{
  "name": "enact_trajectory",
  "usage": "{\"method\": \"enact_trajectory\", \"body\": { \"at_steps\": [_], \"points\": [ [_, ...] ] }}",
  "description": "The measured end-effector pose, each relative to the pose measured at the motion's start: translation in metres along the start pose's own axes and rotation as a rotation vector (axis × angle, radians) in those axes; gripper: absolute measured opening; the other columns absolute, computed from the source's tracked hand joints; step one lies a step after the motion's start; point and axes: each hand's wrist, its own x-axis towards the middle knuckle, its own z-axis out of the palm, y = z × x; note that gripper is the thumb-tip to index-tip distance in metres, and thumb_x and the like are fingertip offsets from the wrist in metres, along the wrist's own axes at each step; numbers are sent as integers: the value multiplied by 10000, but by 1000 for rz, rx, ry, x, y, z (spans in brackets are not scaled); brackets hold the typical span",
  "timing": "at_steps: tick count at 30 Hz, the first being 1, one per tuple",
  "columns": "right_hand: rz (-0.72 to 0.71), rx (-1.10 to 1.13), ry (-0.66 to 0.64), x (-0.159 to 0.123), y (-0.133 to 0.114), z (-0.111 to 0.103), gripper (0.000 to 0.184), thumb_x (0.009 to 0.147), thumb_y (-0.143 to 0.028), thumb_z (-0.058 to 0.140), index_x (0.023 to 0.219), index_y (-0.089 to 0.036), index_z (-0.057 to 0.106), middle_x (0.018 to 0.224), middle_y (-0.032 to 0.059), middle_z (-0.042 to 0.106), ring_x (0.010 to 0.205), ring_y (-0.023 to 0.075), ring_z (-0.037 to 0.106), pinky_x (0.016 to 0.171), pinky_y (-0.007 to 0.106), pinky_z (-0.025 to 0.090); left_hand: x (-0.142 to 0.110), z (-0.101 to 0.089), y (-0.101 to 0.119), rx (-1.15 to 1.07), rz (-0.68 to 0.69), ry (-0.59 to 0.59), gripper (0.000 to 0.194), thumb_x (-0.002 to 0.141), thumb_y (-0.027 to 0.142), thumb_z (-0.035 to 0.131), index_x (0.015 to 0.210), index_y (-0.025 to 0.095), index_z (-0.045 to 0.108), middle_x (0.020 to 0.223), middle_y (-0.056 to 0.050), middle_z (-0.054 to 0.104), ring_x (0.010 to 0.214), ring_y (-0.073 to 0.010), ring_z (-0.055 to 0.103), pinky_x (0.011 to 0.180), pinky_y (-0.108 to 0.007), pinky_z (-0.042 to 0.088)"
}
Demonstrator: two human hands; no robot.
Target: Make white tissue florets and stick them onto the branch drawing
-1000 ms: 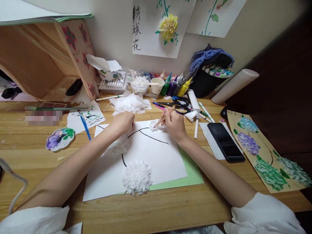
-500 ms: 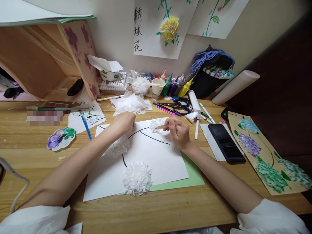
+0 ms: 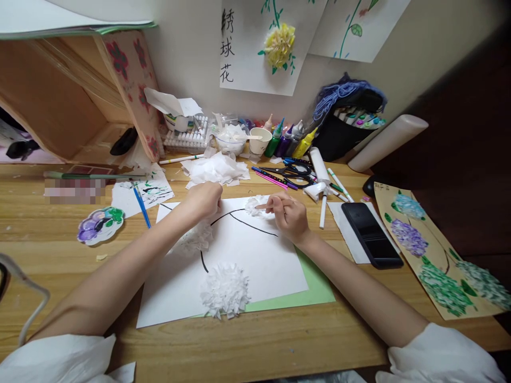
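My right hand pinches a thin wooden stick, its tip at a small white paper-petal flower near the top of the white sheet. My left hand is closed at the sheet's upper edge, just below a pile of white paper pieces; its fingertips are turned away, so anything in them is hidden. Under the left wrist lies a second paper flower, partly covered. A large paper flower is at the sheet's lower edge. Black curved stem lines run between the flowers.
Behind stand a paper cup, a bowl of white paper bits and paint bottles. Scissors and pens lie behind the right hand. A phone is at right; a paint palette and brush are at left.
My right hand has shifted slightly left with the stick, at the small flower. The left hand stays where it was.
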Motion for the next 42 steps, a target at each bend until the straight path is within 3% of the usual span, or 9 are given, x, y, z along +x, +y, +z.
{"method": "enact_trajectory", "body": {
  "at_steps": [7, 15, 23, 36, 42],
  "points": [
    [-116, -61, -64, 5, -3, 1, 300, 932, -192, 313, 687, -210, 487, 578, 13, 584, 518, 133, 545, 537, 256, 414, 0, -1, 1, 1, -1, 0, 196, 625, 136, 530, 719, 166, 699, 832, -88, 700, 756, -230, 625, 567, -267, 408],
    [18, -15, -65, 26, -1, 3, 459, 941, -238, 322, 525, -194, 513, 562, 18, 610, 503, 111, 576, 532, 246, 432, -1, -1, 2, -6, -10, -4, 208, 631, 128, 528, 741, 160, 701, 847, -101, 695, 772, -240, 628, 603, -278, 434],
    [97, 111, 42, 16, -9, -13, 461, 946, -241, 299, 565, -183, 551, 565, 21, 595, 508, 101, 567, 495, 226, 442, -1, -2, 2, -15, -3, -19, 215, 636, 123, 525, 744, 159, 708, 833, -101, 702, 770, -238, 633, 610, -274, 441],
    [27, 8, -43, 9, -2, 1, 402, 948, -244, 292, 632, -191, 535, 589, 21, 598, 531, 121, 578, 539, 249, 442, -2, -2, 2, 4, -10, -14, 214, 637, 137, 524, 754, 165, 700, 856, -90, 700, 771, -212, 628, 610, -251, 438],
    [127, -14, -73, 16, -2, 5, 456, 953, -303, 275, 578, -202, 515, 583, 27, 615, 503, 125, 577, 533, 260, 428, -3, -4, 3, -29, -15, -10, 194, 644, 128, 536, 753, 165, 691, 847, -97, 694, 804, -230, 625, 655, -272, 455]
  ]
}}
